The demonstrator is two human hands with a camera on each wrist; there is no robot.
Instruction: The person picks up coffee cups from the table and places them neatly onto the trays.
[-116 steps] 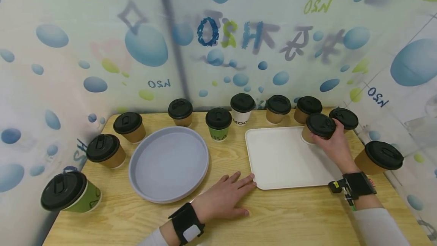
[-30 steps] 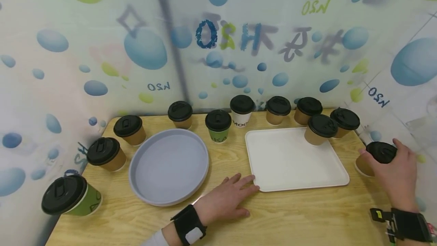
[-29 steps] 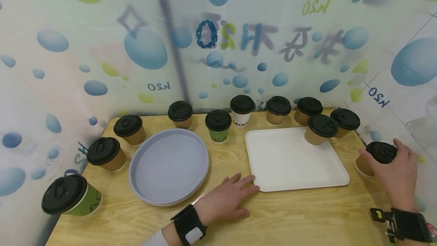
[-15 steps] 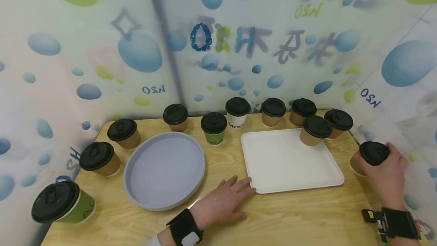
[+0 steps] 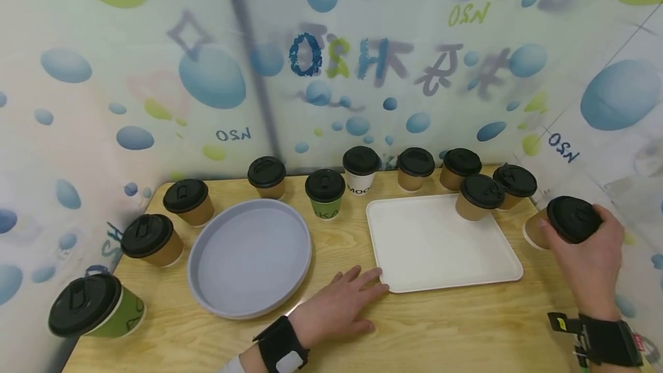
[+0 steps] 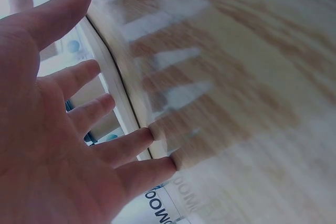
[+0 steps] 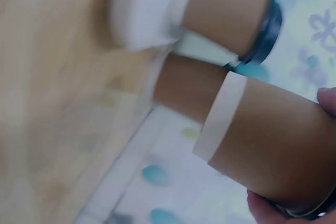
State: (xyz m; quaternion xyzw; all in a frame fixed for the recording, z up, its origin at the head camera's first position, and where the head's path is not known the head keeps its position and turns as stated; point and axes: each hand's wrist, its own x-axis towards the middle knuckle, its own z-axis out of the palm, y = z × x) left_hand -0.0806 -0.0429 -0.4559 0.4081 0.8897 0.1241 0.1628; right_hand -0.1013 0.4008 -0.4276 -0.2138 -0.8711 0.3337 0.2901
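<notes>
My right hand (image 5: 593, 261) grips a brown paper coffee cup (image 5: 536, 229) with a black lid, right of the tray, thumb on its near left side. In the right wrist view this coffee cup (image 7: 278, 140) is tilted, its pale base clear of the tabletop. Another brown cup (image 5: 476, 199) stands on the back right corner of the white rectangular tray (image 5: 440, 246). My left hand (image 5: 331, 309) rests on the table with fingers spread and straight, fingertips at the tray's near left corner. The left wrist view shows the left palm (image 6: 58, 135) holding nothing.
A round grey-blue tray (image 5: 248, 258) lies to the left. Lidded cups ring both trays: a green cup (image 5: 121, 312) at front left, brown ones, another green cup (image 5: 326, 203) and a white cup (image 5: 359, 180) along the back. A brown cup (image 5: 513, 189) stands behind the tray's right corner.
Earlier, the right hand placed a brown cup at the tray's back right corner, let go and moved right to another. Now that cup is raised slightly and tipped. The left hand stays put.
</notes>
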